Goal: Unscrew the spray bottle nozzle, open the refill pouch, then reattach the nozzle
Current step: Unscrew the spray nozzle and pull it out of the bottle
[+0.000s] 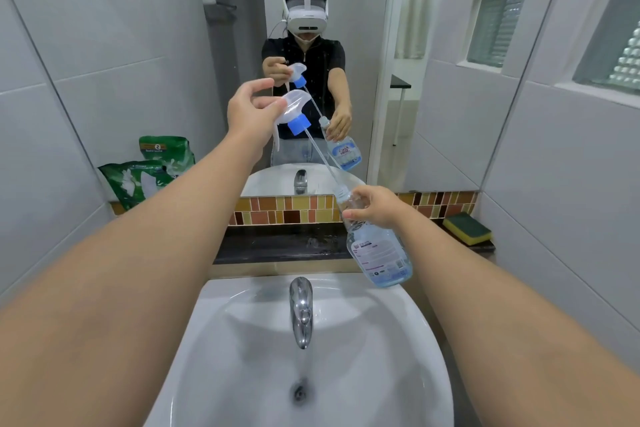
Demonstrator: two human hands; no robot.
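My left hand (252, 111) grips the clear spray nozzle (292, 109) with its blue screw collar, lifted up and left of the bottle. Its thin dip tube (322, 156) slants down and its end is still inside the bottle's open neck. My right hand (375, 206) holds the clear spray bottle (379, 253) by the shoulder, tilted over the sink, with blue liquid in its lower part. The green refill pouch (138, 180) leans against the left wall on the ledge, beside the mirror.
A white sink (242, 340) with a chrome tap (301, 312) lies below my hands. A dark counter ledge (277, 246) runs behind it under a tiled strip. A yellow-green sponge (467, 227) rests at the right. The mirror (363, 10) reflects a person.
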